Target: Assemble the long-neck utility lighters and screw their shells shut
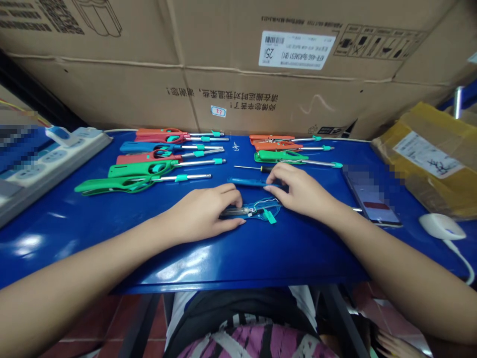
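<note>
— What is to be seen, from the largest thing down?

— A blue table (223, 263), on which a left group of lighters (139, 168) is laid out toward 11 o'clock and a right group of lighters (278, 157) toward 1 o'clock.

— And the hands?

— By the left hand (204, 211), the handle end of an opened blue lighter (242, 212) is grasped between thumb and fingers. By the right hand (298, 189), the near end of a loose blue cover (246, 182) seems to be pinched.

— Where is the opened lighter placed?

— Between the hands: at 3 o'clock from the left, at about 8 o'clock from the right. Its long axis is set along 9 to 3.

— Which relation is judged to matter most?

— That of cover to lighter. The cover is held at 12 o'clock from it, near but not touching, its own axis turned almost parallel. The lighter is best reached by the left hand, the cover by the right.

— Is anything smaller left?

— Just past the cover, a screwdriver (266, 169) is laid, close to the right fingertips. On the lighter's near side, a green tab (269, 216) is seen.
</note>
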`<action>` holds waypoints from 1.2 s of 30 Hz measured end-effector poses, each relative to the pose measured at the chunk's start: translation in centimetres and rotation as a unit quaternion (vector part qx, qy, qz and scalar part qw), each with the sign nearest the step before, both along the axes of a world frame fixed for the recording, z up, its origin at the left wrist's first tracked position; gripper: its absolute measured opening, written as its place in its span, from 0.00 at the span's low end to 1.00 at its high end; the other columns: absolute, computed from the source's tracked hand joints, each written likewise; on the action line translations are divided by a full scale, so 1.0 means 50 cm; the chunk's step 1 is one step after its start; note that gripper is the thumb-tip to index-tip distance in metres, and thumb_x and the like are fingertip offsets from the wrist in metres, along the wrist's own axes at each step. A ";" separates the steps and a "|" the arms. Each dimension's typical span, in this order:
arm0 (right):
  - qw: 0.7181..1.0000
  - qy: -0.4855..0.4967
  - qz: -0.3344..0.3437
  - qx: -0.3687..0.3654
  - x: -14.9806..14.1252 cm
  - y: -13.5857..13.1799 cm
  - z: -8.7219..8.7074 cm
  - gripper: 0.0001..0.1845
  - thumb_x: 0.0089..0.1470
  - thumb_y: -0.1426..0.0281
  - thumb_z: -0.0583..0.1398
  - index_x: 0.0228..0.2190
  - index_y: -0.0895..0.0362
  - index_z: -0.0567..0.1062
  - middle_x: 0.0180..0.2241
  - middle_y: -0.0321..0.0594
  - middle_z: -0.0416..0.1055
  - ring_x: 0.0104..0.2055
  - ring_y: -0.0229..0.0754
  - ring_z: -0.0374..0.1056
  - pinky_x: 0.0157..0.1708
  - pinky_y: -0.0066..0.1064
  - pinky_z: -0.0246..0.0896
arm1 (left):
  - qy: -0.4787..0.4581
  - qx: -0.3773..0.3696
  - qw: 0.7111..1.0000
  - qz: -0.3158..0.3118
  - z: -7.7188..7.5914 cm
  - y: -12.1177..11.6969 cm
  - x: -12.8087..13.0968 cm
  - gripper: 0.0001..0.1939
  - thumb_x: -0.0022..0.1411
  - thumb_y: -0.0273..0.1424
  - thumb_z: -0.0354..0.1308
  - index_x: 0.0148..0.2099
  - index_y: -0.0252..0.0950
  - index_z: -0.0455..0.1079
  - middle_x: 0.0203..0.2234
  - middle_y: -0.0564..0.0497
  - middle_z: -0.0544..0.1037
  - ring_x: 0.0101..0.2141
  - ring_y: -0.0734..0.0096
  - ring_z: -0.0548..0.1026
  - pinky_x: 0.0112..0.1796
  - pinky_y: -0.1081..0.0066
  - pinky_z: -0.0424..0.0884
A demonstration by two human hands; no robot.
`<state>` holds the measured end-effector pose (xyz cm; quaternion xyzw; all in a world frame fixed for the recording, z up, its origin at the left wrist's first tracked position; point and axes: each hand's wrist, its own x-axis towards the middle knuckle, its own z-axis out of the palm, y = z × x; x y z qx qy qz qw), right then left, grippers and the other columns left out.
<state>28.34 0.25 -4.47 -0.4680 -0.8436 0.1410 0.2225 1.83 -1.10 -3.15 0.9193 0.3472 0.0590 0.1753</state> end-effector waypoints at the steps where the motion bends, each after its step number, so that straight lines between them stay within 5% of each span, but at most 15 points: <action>1: 0.999 0.028 0.000 0.027 -0.002 -0.002 0.006 0.03 0.60 0.69 0.61 0.34 0.56 0.73 0.37 0.42 0.71 0.36 0.42 0.65 0.37 0.35 0.61 | -0.006 0.000 1.000 0.005 -0.003 0.003 -0.001 0.12 0.67 0.41 0.59 0.46 0.38 0.69 0.43 0.51 0.75 0.34 0.69 0.74 0.32 0.70 0.67; 4: 0.989 0.119 0.055 0.065 -0.007 -0.016 0.030 0.04 0.60 0.69 0.62 0.33 0.55 0.72 0.35 0.41 0.70 0.36 0.41 0.66 0.36 0.34 0.62 | -0.023 0.004 0.999 0.026 -0.011 0.015 -0.003 0.14 0.67 0.42 0.58 0.48 0.38 0.69 0.44 0.49 0.75 0.36 0.66 0.75 0.35 0.69 0.69; 7: 0.976 0.141 0.166 0.025 -0.008 -0.035 0.053 0.04 0.59 0.70 0.63 0.32 0.54 0.72 0.35 0.39 0.70 0.37 0.41 0.66 0.39 0.35 0.62 | -0.050 0.009 0.998 0.034 -0.018 0.028 -0.007 0.13 0.67 0.42 0.58 0.46 0.38 0.70 0.42 0.49 0.75 0.40 0.63 0.75 0.38 0.68 0.69; 12: 0.961 -0.003 0.274 -0.042 -0.015 -0.054 0.052 0.05 0.58 0.71 0.61 0.30 0.54 0.70 0.32 0.37 0.70 0.37 0.40 0.63 0.42 0.36 0.57 | -0.087 -0.005 0.995 0.048 -0.025 0.044 -0.009 0.14 0.64 0.44 0.61 0.42 0.37 0.70 0.40 0.50 0.73 0.34 0.68 0.73 0.32 0.71 0.66; 16: 0.959 -0.102 0.263 -0.027 -0.021 -0.055 0.040 0.07 0.56 0.69 0.63 0.28 0.55 0.70 0.29 0.33 0.68 0.37 0.40 0.61 0.43 0.36 0.51 | -0.111 0.003 0.992 0.052 -0.029 0.046 -0.005 0.14 0.66 0.43 0.59 0.42 0.36 0.72 0.39 0.50 0.72 0.28 0.74 0.68 0.30 0.72 0.64; 21: 0.969 -0.063 0.237 -0.014 -0.023 -0.050 0.034 0.14 0.60 0.57 0.63 0.34 0.54 0.73 0.33 0.36 0.71 0.38 0.42 0.65 0.43 0.35 0.55 | -0.137 0.007 0.989 0.052 -0.029 0.047 -0.004 0.14 0.70 0.40 0.56 0.42 0.35 0.73 0.38 0.50 0.72 0.27 0.76 0.67 0.31 0.72 0.64; 27: 0.997 -0.043 0.068 0.018 -0.020 -0.032 0.018 0.07 0.61 0.68 0.59 0.41 0.55 0.72 0.41 0.44 0.72 0.42 0.45 0.67 0.41 0.35 0.60 | -0.119 0.020 0.992 0.033 -0.025 0.045 -0.008 0.12 0.66 0.40 0.60 0.42 0.36 0.73 0.41 0.49 0.73 0.29 0.74 0.68 0.31 0.73 0.65; 36: 0.995 -0.076 0.060 0.013 -0.015 -0.023 0.015 0.05 0.58 0.68 0.60 0.36 0.55 0.68 0.39 0.42 0.69 0.41 0.46 0.65 0.40 0.36 0.59 | -0.178 0.052 0.982 0.046 -0.027 0.040 -0.005 0.10 0.69 0.37 0.58 0.43 0.35 0.73 0.39 0.50 0.74 0.29 0.76 0.70 0.32 0.73 0.67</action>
